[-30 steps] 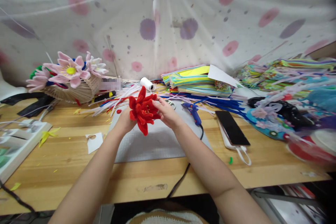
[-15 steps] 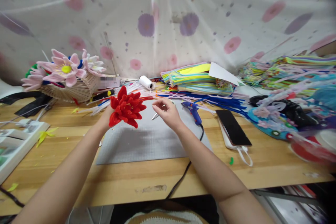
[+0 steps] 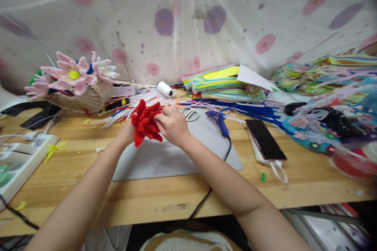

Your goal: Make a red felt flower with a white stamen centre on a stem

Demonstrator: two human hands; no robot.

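Note:
A red fuzzy flower with many pointed petals (image 3: 144, 124) is held up over the grey cutting mat (image 3: 141, 168). My left hand (image 3: 126, 132) grips it from behind and below, its fingers mostly hidden by the petals. At the flower's right side, my right hand (image 3: 174, 126) is closed, thumb and fingertips pinching a petal. Just beyond that hand lie scissors with pale handles (image 3: 192, 115), their blades hidden behind it. A blue glue gun (image 3: 218, 122) rests on the mat's right part.
Pink flowers (image 3: 73, 75) fill a basket at back left. Behind the mat are a white thread spool (image 3: 165, 89) and pipe cleaner bundles (image 3: 218, 84). A phone (image 3: 265, 139) lies to the right, a power strip (image 3: 32, 164) to the left. The glue gun's cord (image 3: 203, 202) crosses the front edge.
My right hand has moved left from beside the scissors onto the flower and pinches its right side. The flower has turned and shifted slightly right. The scissors' handles now show.

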